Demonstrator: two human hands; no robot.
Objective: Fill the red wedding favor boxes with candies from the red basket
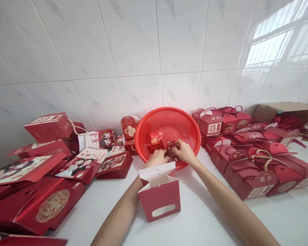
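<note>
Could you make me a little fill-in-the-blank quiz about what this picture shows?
1. The left hand and the right hand both reach into a basket whose colour is ____.
2. Of the basket and the open bag, the one nearer the camera is the ____.
3. The brown cardboard box lies toward the picture's ____ edge.

Missing words: red; open bag; right.

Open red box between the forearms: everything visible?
The open red box looks like folded card: white inside, creased sides, dark dots on the back panel, a pale rounded patch low on the front. It stands open-topped on the white surface, before the red basket; whether the left forearm touches it is unclear.
</note>
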